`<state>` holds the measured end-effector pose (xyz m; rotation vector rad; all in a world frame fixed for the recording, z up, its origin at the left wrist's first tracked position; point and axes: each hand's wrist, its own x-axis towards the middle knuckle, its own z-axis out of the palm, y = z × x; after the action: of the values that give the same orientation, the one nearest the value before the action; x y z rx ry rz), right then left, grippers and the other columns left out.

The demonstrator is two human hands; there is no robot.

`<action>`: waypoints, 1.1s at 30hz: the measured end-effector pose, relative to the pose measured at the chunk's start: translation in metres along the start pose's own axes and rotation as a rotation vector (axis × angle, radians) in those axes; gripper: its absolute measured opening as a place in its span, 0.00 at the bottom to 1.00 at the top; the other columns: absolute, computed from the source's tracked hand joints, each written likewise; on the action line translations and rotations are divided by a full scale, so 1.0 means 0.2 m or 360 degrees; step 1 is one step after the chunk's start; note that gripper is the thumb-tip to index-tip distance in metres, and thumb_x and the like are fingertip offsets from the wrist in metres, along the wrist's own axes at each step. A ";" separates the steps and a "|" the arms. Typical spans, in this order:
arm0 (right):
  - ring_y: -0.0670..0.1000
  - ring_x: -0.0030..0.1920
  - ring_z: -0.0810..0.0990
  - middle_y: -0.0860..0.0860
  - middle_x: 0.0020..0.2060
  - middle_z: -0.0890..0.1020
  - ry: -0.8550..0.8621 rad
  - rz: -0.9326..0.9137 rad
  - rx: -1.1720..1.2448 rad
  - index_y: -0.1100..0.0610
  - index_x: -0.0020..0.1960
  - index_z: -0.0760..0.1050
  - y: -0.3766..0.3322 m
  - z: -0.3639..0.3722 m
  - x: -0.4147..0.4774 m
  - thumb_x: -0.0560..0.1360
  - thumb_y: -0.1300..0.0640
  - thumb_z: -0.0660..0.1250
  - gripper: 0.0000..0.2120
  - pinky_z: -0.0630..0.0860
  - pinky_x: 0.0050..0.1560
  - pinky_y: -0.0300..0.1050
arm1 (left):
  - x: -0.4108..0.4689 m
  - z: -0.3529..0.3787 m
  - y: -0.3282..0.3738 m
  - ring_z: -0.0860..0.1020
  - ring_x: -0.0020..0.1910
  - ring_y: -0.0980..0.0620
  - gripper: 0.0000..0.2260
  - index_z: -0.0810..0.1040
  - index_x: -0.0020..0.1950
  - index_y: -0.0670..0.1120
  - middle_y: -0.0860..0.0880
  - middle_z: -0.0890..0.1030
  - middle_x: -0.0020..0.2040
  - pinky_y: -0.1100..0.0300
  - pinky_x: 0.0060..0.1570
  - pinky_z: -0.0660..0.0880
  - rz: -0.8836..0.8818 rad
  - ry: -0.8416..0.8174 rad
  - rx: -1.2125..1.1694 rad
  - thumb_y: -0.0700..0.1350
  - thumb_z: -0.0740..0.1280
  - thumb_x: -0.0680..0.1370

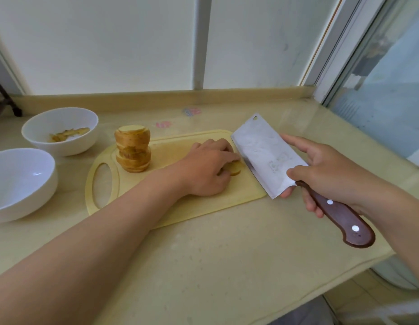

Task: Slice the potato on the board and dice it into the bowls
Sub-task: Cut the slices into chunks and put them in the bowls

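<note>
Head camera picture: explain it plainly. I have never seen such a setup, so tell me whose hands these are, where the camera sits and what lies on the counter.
No machine here: a person wears one camera on the head, looking down at their own hands. The right hand grips a cleaver by its wooden handle. The left hand holds down a few flat slices on the cutting board, beside the blade. A stack of potato slices stands further left on the board. On the countertop at left sit two white bowls: the far bowl holds potato scraps, the near bowl looks empty.
</note>
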<state>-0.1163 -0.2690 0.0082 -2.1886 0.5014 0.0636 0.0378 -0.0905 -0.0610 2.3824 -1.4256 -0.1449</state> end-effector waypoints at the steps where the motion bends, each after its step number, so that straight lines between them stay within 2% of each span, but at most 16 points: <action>1: 0.56 0.22 0.76 0.58 0.37 0.87 -0.0003 0.0001 -0.0003 0.30 0.73 0.64 0.00 0.00 -0.01 0.78 0.70 0.57 0.38 0.75 0.23 0.46 | 0.00 0.00 0.00 0.68 0.65 0.49 0.19 0.74 0.70 0.52 0.52 0.72 0.67 0.46 0.66 0.64 0.0015 -0.0013 0.0003 0.46 0.60 0.79; 4: 0.55 0.21 0.76 0.57 0.35 0.86 0.0007 0.0017 -0.0020 0.29 0.73 0.62 0.00 0.01 -0.04 0.79 0.70 0.57 0.38 0.75 0.24 0.46 | -0.01 -0.01 -0.01 0.73 0.64 0.49 0.17 0.79 0.63 0.48 0.52 0.78 0.63 0.49 0.63 0.69 0.0110 0.0068 -0.0002 0.47 0.60 0.77; 7: 0.54 0.20 0.76 0.55 0.31 0.85 0.0036 0.0042 -0.0071 0.32 0.78 0.58 0.00 0.01 -0.05 0.79 0.69 0.56 0.39 0.75 0.24 0.46 | -0.01 -0.02 -0.01 0.75 0.58 0.49 0.12 0.82 0.58 0.45 0.49 0.81 0.58 0.59 0.60 0.68 0.0138 0.0103 0.0038 0.45 0.65 0.79; 9: 0.54 0.20 0.76 0.54 0.30 0.85 0.0050 0.0056 -0.0097 0.33 0.81 0.55 -0.01 0.02 -0.05 0.79 0.68 0.55 0.40 0.75 0.24 0.45 | -0.01 -0.02 0.00 0.75 0.53 0.47 0.10 0.82 0.53 0.44 0.48 0.80 0.53 0.57 0.57 0.69 0.0082 0.0109 0.0094 0.47 0.65 0.79; 12: 0.54 0.20 0.77 0.56 0.33 0.86 0.0056 0.0044 -0.0099 0.33 0.81 0.53 -0.03 0.04 -0.05 0.79 0.67 0.55 0.41 0.74 0.22 0.44 | -0.01 -0.01 0.06 0.74 0.48 0.46 0.10 0.78 0.45 0.44 0.47 0.75 0.47 0.53 0.49 0.71 -0.0139 0.0156 0.0181 0.49 0.63 0.78; 14: 0.53 0.19 0.77 0.58 0.36 0.86 0.0047 0.0015 -0.0125 0.33 0.82 0.53 -0.05 0.07 -0.04 0.79 0.67 0.54 0.40 0.74 0.22 0.43 | -0.02 -0.01 0.11 0.70 0.45 0.47 0.11 0.75 0.45 0.44 0.47 0.74 0.48 0.56 0.44 0.67 -0.0287 0.0175 0.0260 0.51 0.64 0.79; 16: 0.53 0.19 0.77 0.59 0.37 0.85 0.0026 -0.0017 -0.0157 0.34 0.82 0.52 -0.06 0.09 -0.03 0.80 0.67 0.54 0.40 0.74 0.22 0.42 | -0.03 -0.01 0.15 0.68 0.45 0.48 0.12 0.73 0.46 0.44 0.46 0.73 0.48 0.56 0.43 0.65 -0.0358 0.0160 0.0269 0.53 0.64 0.78; 19: 0.53 0.21 0.78 0.60 0.39 0.84 -0.0003 -0.0055 -0.0199 0.31 0.81 0.53 -0.08 0.10 -0.01 0.80 0.66 0.54 0.39 0.75 0.22 0.43 | -0.04 -0.05 0.15 0.73 0.44 0.47 0.15 0.76 0.46 0.41 0.46 0.77 0.47 0.52 0.44 0.74 -0.0415 0.0090 0.0116 0.54 0.68 0.74; 21: 0.52 0.22 0.79 0.60 0.39 0.84 -0.0016 -0.0063 -0.0232 0.30 0.80 0.53 -0.09 0.10 0.00 0.81 0.66 0.54 0.39 0.76 0.23 0.44 | -0.04 -0.09 0.11 0.76 0.46 0.49 0.14 0.78 0.48 0.43 0.47 0.79 0.47 0.49 0.48 0.78 -0.0417 0.0013 -0.0043 0.52 0.71 0.72; 24: 0.53 0.23 0.81 0.59 0.41 0.84 -0.0042 -0.0066 -0.0324 0.30 0.81 0.51 -0.10 0.10 0.01 0.81 0.65 0.54 0.39 0.78 0.24 0.47 | -0.06 -0.14 0.08 0.78 0.46 0.55 0.15 0.81 0.56 0.47 0.53 0.80 0.46 0.55 0.51 0.79 -0.0409 -0.0053 -0.0240 0.50 0.74 0.72; 28: 0.51 0.25 0.83 0.52 0.50 0.79 -0.0081 -0.0079 -0.0580 0.30 0.81 0.46 -0.14 0.12 -0.01 0.81 0.62 0.54 0.39 0.83 0.28 0.50 | -0.06 -0.14 0.07 0.79 0.45 0.56 0.14 0.82 0.56 0.48 0.54 0.80 0.45 0.58 0.50 0.79 -0.0373 0.0018 -0.0324 0.49 0.75 0.72; 33: 0.52 0.26 0.84 0.48 0.44 0.74 -0.0110 -0.0135 -0.0717 0.31 0.81 0.44 -0.20 0.17 -0.03 0.82 0.63 0.54 0.39 0.85 0.31 0.54 | -0.05 -0.12 0.07 0.78 0.45 0.54 0.11 0.81 0.51 0.47 0.53 0.79 0.44 0.57 0.48 0.79 -0.0373 0.0077 -0.0315 0.48 0.75 0.71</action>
<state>-0.1029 -0.2200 0.0180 -2.6343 0.3802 0.2244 0.0279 -0.0817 -0.0349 2.3625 -1.0543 -0.2730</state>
